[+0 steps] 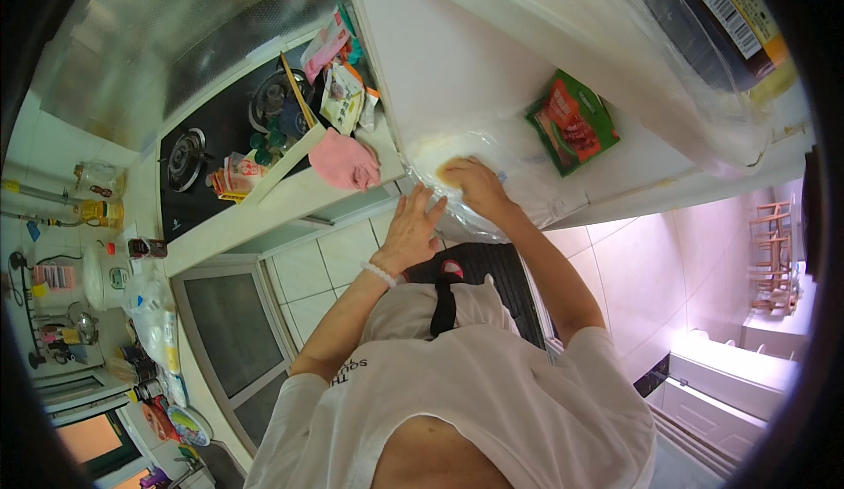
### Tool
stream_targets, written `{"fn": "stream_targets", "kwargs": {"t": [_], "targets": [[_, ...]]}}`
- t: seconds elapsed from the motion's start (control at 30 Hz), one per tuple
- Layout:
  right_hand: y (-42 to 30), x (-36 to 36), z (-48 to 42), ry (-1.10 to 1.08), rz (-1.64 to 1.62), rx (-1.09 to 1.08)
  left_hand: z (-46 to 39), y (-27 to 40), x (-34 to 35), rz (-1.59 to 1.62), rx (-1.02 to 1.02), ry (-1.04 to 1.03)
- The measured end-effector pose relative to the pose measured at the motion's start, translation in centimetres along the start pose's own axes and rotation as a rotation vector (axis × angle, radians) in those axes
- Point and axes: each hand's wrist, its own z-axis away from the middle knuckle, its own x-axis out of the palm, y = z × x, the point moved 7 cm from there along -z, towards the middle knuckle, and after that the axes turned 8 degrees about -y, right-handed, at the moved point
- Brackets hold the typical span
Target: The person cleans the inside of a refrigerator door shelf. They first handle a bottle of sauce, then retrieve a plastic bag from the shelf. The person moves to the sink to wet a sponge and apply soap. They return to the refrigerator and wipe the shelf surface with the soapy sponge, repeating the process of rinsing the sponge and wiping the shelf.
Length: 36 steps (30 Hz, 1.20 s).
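Observation:
Clear plastic sheeting (484,215) lies over the near edge of a white surface (455,60). On the plastic is a pale yellowish, rounded piece (447,171) that looks like dough. My right hand (481,185) is on it with bent fingers, partly covering it; whether they grip or only press is hidden. My left hand (415,228), wearing a white bead bracelet (379,274), is spread at the left edge of the plastic, holding nothing. A green packet with a red picture (572,123) lies on the surface beyond my right hand.
A plastic-wrapped container with a printed label (719,20) stands at upper right. Leftward, a pink cloth (344,159) rests on the counter edge beside a black gas hob (198,179), crowded with chopsticks (297,90) and food packets (343,96). A dark mat (488,271) lies on the floor.

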Motion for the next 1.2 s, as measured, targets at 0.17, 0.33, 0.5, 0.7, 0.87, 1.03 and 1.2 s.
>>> {"fn": "stream_targets", "kwargs": {"t": [0.17,0.33,0.5,0.7,0.87,1.03,1.2], "targets": [[4.3,-2.3,0.4,0.031,0.139,0.161,0.3,0.3,-0.2,-0.055,0.009,0.025],[-1.0,1.7,0.0,-0.013,0.018,-0.041,0.3,0.6,-0.3,-0.114,-0.001,0.047],[-0.2,-0.1,0.9,0.051,0.050,0.063,0.5,0.5,0.4,-0.103,-0.016,0.033],[-2.8,2.5,-0.1,-0.011,0.024,0.023,0.3,0.3,0.8,-0.082,-0.033,0.008],[0.4,0.5,-0.2,0.117,-0.028,0.037,0.7,0.5,0.6,-0.075,0.001,0.045],[4.4,-3.2,-0.9,0.274,0.139,0.264,0.9,0.6,0.5,-0.048,0.014,0.081],[3.2,-0.6,-3.4,0.262,0.172,0.212,0.7,0.5,0.8,-0.049,0.008,0.049]]}}
